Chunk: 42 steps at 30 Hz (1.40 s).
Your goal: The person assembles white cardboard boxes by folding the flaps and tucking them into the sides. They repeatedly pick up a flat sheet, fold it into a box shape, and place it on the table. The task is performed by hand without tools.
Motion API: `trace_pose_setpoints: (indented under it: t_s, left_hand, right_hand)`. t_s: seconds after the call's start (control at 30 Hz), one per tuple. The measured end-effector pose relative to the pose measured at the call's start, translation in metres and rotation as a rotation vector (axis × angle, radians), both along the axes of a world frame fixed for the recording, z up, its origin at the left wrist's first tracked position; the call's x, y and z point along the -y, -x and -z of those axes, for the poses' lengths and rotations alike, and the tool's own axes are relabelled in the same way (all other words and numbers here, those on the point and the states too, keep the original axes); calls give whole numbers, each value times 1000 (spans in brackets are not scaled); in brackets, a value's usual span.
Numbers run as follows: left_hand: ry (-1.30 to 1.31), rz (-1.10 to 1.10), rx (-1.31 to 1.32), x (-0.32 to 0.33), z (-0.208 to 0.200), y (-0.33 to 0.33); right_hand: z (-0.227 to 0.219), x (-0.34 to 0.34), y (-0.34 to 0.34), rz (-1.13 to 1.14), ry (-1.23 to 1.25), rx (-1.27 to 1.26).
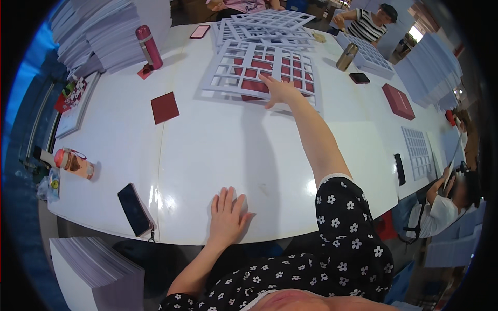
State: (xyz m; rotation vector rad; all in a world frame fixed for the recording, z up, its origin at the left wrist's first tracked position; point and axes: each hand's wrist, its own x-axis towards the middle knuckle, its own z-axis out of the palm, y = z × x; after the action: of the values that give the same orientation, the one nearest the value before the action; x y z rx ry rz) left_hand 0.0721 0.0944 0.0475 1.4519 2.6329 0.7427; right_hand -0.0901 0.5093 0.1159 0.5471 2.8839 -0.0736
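Across the far half of the white table (207,140), in the head view, a pale lattice sheet (278,62) is seen laid with its long axis running roughly left to right, and dark red panels (252,85) are shown through its openings. Its near edge is overlapped by the right hand (282,92), which is stretched out with fingers spread and not closed around anything; whether the sheet is pressed or only hovered over cannot be told. From that hand, most of the sheet is placed ahead and to the left. The left hand (226,215) is rested palm down by the table's near edge, fingers extended, nothing seen held, and well apart from the sheet, so the right is clearly the nearer. Beyond the sheet, similar sheets are heaped in a loose pile (270,26); to its left, a red square (165,108) is set apart.
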Motion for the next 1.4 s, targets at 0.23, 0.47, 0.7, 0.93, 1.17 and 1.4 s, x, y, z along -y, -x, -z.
trace_pose_setpoints:
  t_s: [0.23,0.47,0.7,0.93,1.17,1.4]
  left_hand:
    - [-36,6,-26,2,1,-1]
    - [-158,-38,-18,4,12,1]
    - [-205,-25,-116,3,35,4]
    - [-319,348,65,41,17,-92]
    - [-436,233,155,71,-18,-135]
    - [-428,40,230,85,-15,-130]
  right_hand:
    - [-16,11,-19,-108,-70,-16]
    - [-51,70,-116,-237,-127,-177]
    - [-65,162,-256,-395,-79,-299]
    - [-25,219,-332,-462,50,-83]
    - [26,246,-355,-443,-18,-190]
    - [40,262,-357,-318,24,-306]
